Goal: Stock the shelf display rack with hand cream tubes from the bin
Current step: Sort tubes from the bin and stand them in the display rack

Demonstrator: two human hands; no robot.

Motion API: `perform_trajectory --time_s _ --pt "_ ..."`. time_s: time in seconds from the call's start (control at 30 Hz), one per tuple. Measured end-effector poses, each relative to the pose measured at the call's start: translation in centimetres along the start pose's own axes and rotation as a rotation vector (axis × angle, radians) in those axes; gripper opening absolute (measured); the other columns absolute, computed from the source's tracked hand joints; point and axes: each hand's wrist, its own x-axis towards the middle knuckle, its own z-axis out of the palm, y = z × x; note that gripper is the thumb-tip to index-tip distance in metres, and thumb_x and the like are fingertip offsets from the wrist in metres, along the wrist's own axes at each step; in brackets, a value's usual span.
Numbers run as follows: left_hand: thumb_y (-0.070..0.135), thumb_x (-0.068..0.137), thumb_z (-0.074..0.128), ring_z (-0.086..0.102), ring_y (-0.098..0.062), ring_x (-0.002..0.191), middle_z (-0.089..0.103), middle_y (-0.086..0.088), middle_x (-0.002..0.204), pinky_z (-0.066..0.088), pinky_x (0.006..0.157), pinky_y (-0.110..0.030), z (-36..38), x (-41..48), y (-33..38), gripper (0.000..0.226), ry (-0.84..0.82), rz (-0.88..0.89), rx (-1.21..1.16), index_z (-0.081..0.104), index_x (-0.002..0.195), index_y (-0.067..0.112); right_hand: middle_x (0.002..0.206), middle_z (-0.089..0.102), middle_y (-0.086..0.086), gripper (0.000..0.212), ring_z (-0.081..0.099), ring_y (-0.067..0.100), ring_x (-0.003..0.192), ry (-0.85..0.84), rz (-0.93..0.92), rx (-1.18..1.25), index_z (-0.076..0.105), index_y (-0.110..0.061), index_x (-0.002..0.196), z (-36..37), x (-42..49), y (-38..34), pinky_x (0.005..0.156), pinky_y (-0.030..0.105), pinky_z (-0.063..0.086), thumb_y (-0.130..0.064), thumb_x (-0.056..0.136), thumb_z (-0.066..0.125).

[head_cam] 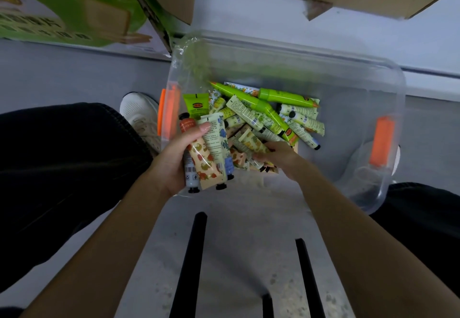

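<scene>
Our left hand (pixel 174 158) clasps three tubes (pixel 211 153) at the bin's (pixel 388 88) near-left corner; our right hand (pixel 278 155) half-curls, its grip hidden, among the pile (pixel 268 116).

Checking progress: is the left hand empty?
No, the left hand holds several tubes above the bin.

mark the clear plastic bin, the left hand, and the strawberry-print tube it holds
clear plastic bin (pixel 388 73): head view, far right rim corner
left hand (pixel 171 158): head view, palm
strawberry-print cream tube (pixel 206 165): head view, mid body
</scene>
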Motion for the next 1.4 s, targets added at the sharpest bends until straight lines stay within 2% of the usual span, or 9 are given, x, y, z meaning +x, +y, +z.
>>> perform_trajectory --time_s 0.2,0.3,0.37,0.47,0.6,0.73,1.03,1.17,1.4 --pt "0.025 0.067 0.065 0.073 -0.019 0.072 0.075 -0.004 0.081 0.061 0.062 -0.035 -0.1 0.0 0.0 0.022 0.019 0.000 0.006 0.071 0.087 0.018 0.104 0.063 0.029 0.037 0.054 0.023 0.085 0.032 0.031 0.048 0.067 0.007 0.103 -1.9 -1.3 0.2 0.068 0.035 0.041 -0.016 0.076 0.078" --pt "0.025 0.066 0.066 0.073 -0.019 0.070 0.076 -0.004 0.080 0.061 0.061 -0.035 0.2 -0.3 0.1 0.025 0.034 -0.018 -0.017 0.069 0.090 0.018 0.097 0.064 0.008 0.023 0.057 0.021 0.095 0.052 0.017 0.130 0.068 -0.006 0.095 -3.7 -4.4 -0.6 0.079 0.034 0.042 -0.019 0.077 0.077" --pt "0.028 0.066 0.067 0.073 -0.020 0.072 0.076 -0.005 0.082 0.061 0.063 -0.036 0.7 -0.8 0.4 0.027 0.032 -0.037 -0.036 0.070 0.090 0.017 0.101 0.061 0.000 0.039 0.058 0.015 0.095 0.068 -0.021 0.293 0.062 -0.001 0.111 -4.7 -7.1 -1.5 0.095 0.034 0.041 -0.015 0.078 0.075" --pt "0.028 0.070 0.067 0.073 -0.020 0.070 0.076 -0.005 0.080 0.059 0.067 -0.037 2.2 -1.9 0.8 0.022 0.028 -0.033 -0.060 0.070 0.088 0.016 0.110 0.068 0.008 0.075 0.063 0.019 0.099 0.022 -0.111 0.578 0.059 0.002 0.119 -5.1 -11.5 -3.5 0.090 0.034 0.048 -0.021 0.055 0.089" --pt "0.024 0.082 0.064 0.073 -0.018 0.071 0.076 -0.005 0.082 0.060 0.063 -0.036 5.6 -3.9 1.8 0.016 -0.009 0.047 -0.162 0.078 0.076 0.017 0.104 0.072 0.014 0.041 0.069 0.022 0.093 -0.111 -0.253 0.776 0.070 -0.002 0.100 -4.1 -17.6 -7.9 0.080 0.036 0.058 -0.016 0.063 0.077" --pt "0.029 0.067 0.069 0.073 -0.020 0.083 0.076 -0.007 0.095 0.061 0.067 -0.033 8.9 -6.2 3.1 0.039 -0.086 0.115 -0.192 0.069 0.102 0.014 0.106 0.071 0.014 0.030 0.070 0.024 0.092 -0.167 -0.369 0.677 0.068 -0.002 0.108 -2.8 -22.9 -11.4 0.069 0.030 0.057 -0.014 0.081 0.062" --pt "0.025 0.067 0.072 0.072 -0.027 0.090 0.073 -0.016 0.104 0.059 0.075 -0.036 13.3 -10.0 6.4 0.043 -0.144 0.211 -0.141 0.070 0.107 0.009 0.099 0.073 0.015 0.033 0.070 0.029 0.092 -0.021 -0.490 0.482 0.069 -0.003 0.104 -3.2 -28.4 -15.7 0.069 0.032 0.056 -0.017 0.074 0.071" --pt "0.023 0.070 0.070 0.073 -0.026 0.083 0.074 -0.015 0.099 0.058 0.061 -0.031 15.1 -11.4 7.9 0.039 -0.169 0.228 -0.196 0.071 0.105 0.008 0.099 0.073 0.015 0.027 0.070 0.028 0.094 -0.045 -0.501 0.489 0.069 -0.003 0.106 -4.1 -30.4 -17.4 0.077 0.036 0.056 -0.022 0.087 0.063" --pt "0.030 0.067 0.073 0.067 -0.034 0.103 0.071 -0.016 0.110 0.055 0.085 -0.044 16.7 -14.3 10.5 0.051 -0.155 0.276 -0.192 0.069 0.114 0.012 0.106 0.071 0.015 0.031 0.067 0.031 0.101 -0.004 -0.558 0.428 0.067 -0.005 0.111 -5.1 -33.6 -20.4 0.093 0.047 0.050 -0.027 0.094 0.054"
